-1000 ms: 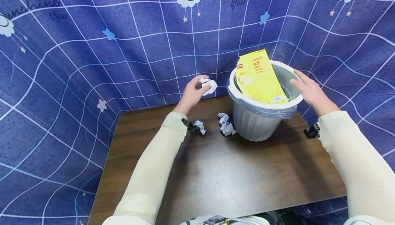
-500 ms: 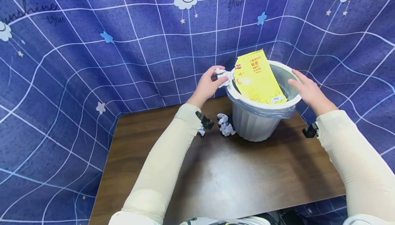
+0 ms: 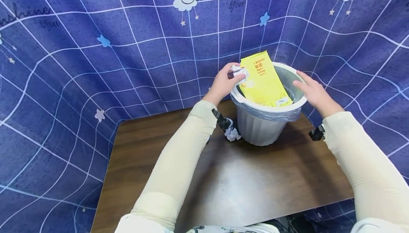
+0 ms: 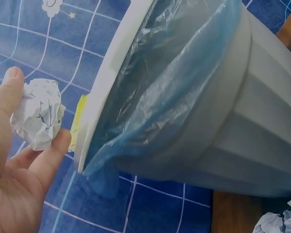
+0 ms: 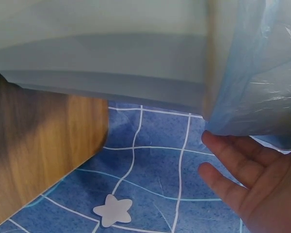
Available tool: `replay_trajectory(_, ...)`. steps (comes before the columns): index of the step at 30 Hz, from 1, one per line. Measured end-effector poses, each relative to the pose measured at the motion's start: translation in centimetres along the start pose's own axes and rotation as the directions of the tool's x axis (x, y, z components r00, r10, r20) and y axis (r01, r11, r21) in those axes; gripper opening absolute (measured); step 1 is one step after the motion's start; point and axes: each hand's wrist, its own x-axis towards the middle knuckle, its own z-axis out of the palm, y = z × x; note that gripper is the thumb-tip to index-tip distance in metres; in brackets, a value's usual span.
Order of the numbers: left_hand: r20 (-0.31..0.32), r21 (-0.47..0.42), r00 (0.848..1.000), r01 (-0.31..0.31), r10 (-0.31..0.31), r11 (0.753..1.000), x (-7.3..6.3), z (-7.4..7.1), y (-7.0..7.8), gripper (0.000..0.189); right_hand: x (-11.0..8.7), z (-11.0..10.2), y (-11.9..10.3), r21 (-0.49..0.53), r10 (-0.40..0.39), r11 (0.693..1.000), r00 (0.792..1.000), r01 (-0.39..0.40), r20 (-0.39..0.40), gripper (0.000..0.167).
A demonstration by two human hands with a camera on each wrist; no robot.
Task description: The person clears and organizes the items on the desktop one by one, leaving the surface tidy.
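My left hand (image 3: 222, 84) pinches a crumpled paper ball (image 3: 241, 76) between thumb and fingers, above the left part of the bin's rim. In the left wrist view the white paper ball (image 4: 39, 114) sits just outside the bin's mouth. The grey bin (image 3: 260, 130) has a white rim and a translucent bluish liner (image 4: 179, 73) folded over it. A yellow packet (image 3: 265, 84) with red print leans in the bin, its top sticking out above the rim. My right hand (image 3: 316, 94) has its fingers extended at the rim's right side, against the liner in the right wrist view.
Crumpled paper (image 3: 232, 134) lies on the brown wooden table (image 3: 271, 179) beside the bin's base, partly hidden by the left wrist's camera. A blue curtain (image 3: 143, 48) with white grid lines hangs behind and around the table. Cables (image 3: 255, 228) lie at the near edge.
My left hand has carried the paper ball rightward and slightly up, from left of the bin to over its rim. The right hand keeps its place at the rim; the head view has shifted slightly.
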Motion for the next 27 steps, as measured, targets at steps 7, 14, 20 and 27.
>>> replay_trajectory(7, 0.010, -0.024, 1.000, 0.010, -0.010, 1.000, -0.5, -0.3, 0.4, 0.076, 0.1, 0.2, -0.2, 0.000, -0.018, 1.000, 1.000, 0.018, -0.001, 0.072)
replay_trajectory(14, -0.041, -0.030, 0.999, 0.001, -0.002, 1.000, -1.1, -1.1, 0.0, 0.067, 0.1, 0.1, 0.0, 0.003, -0.001, 1.000, 1.000, 0.001, -0.009, 0.071)
replay_trajectory(20, -0.099, -0.056, 0.995, -0.024, 0.018, 0.998, -1.7, -2.3, -1.6, 0.062, 0.0, 0.1, 0.0, -0.004, -0.002, 1.000, 1.000, 0.002, -0.004, 0.071)
replay_trajectory(27, -0.147, -0.065, 0.987, -0.079, 0.069, 0.995, -2.3, -3.8, -5.6, 0.060, 0.0, 0.0, 0.0, -0.013, -0.013, 1.000, 1.000, 0.013, -0.005, 0.071)
